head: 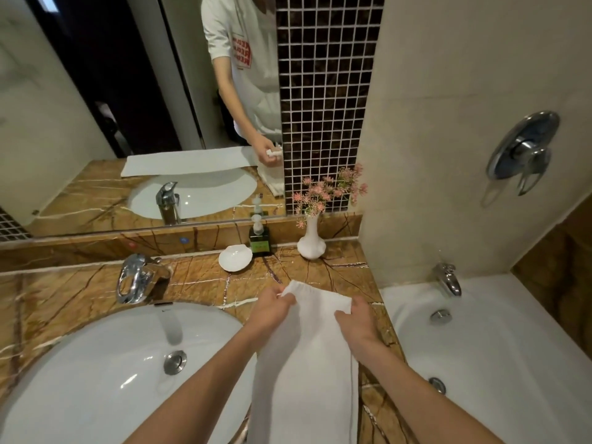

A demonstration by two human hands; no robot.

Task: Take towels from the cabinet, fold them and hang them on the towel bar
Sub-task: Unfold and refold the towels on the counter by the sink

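Observation:
A white towel [307,363] hangs lengthwise over the brown marble counter [198,280], between the sink and the bathtub. My left hand [270,310] pinches its far left corner. My right hand [354,322] grips the far right corner. The far edge is bunched between both hands and lifted slightly off the counter. The towel's near end runs out of view at the bottom. No cabinet or towel bar is in view.
A white sink [105,376] with a chrome faucet [136,280] lies to the left. A shell soap dish [235,258], a green soap bottle [260,238] and a white vase of pink flowers [311,240] stand behind the towel. A bathtub [499,357] is to the right, and a mirror [96,107] is ahead.

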